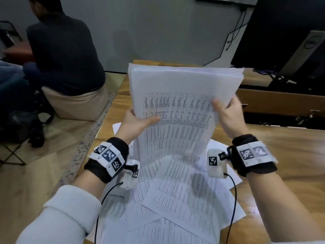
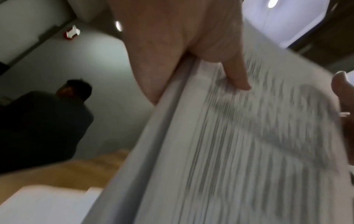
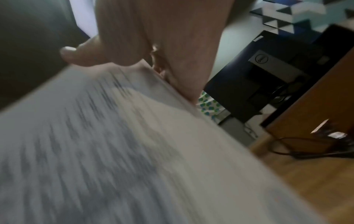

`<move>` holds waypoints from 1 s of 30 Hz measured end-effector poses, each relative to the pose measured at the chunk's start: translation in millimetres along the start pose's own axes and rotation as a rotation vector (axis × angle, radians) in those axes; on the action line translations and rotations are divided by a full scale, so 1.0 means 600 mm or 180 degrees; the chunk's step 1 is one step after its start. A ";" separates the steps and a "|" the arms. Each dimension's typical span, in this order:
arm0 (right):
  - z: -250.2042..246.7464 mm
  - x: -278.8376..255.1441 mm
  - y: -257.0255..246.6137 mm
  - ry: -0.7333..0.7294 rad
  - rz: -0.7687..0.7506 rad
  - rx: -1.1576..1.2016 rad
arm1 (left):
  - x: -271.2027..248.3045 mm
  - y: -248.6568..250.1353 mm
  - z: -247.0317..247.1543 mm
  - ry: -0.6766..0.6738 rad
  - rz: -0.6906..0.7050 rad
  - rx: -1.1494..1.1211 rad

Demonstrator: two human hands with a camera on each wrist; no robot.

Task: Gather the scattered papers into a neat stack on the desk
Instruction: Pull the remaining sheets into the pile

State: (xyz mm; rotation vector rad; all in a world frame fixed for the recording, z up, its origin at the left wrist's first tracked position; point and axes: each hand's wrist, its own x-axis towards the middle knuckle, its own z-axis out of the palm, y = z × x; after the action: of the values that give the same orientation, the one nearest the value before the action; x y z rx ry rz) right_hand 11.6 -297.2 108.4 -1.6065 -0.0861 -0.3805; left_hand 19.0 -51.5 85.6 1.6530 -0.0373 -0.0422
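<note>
The stack (image 1: 182,110) of printed sheets stands nearly upright above the desk (image 1: 284,155), its lower edge over the loose papers (image 1: 175,199) that lie fanned and overlapping on the wood. Whether that edge touches them cannot be told. The left hand (image 1: 135,123) grips the stack's left side, thumb across the printed face and fingers behind; the left wrist view shows the thumb (image 2: 237,75) pressed on the top sheet. The right hand (image 1: 226,113) grips the right side the same way, its thumb (image 3: 76,54) lying over the front. Both wrist views are blurred. Each wrist carries a black band with coded markers and a small white camera. A monitor (image 1: 281,32) stands at the far right. Another person (image 1: 65,50) sits on a seat to the left, facing away.
</note>
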 end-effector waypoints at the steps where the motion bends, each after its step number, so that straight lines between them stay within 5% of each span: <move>1: 0.000 -0.010 0.022 -0.0181 0.0277 -0.0156 | -0.005 -0.014 0.004 -0.0064 -0.0165 -0.0003; 7: 0.009 -0.035 0.035 0.0189 0.0352 -0.0055 | -0.007 -0.008 -0.005 0.0220 -0.0163 -0.0184; 10: 0.007 -0.044 0.022 0.0310 0.0356 0.0070 | -0.001 0.001 -0.022 -0.0387 -0.0265 -0.0203; 12: 0.003 -0.062 0.050 0.0288 0.0887 -0.0316 | -0.007 -0.016 -0.027 -0.0567 -0.0430 0.0080; 16: -0.056 -0.114 0.190 -0.0152 0.2540 -0.2209 | -0.030 -0.118 -0.046 0.0144 -0.1159 0.0237; 19: -0.099 -0.146 0.267 -0.0298 0.3135 -0.2965 | -0.042 -0.193 -0.082 0.0433 -0.1751 0.0482; 22: -0.111 -0.142 0.303 -0.0063 0.3207 -0.3142 | -0.036 -0.223 -0.100 0.0519 -0.1983 0.0555; 30: -0.027 -0.102 0.252 -0.0074 0.2629 -0.2296 | -0.046 -0.201 -0.059 0.0250 -0.1738 0.0506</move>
State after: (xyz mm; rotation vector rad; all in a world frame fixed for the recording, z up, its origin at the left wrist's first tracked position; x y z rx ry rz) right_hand -6.2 -314.2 -53.4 -2.1746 0.7557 0.2940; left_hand -6.7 -4.8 -31.5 1.7797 0.4820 -0.3975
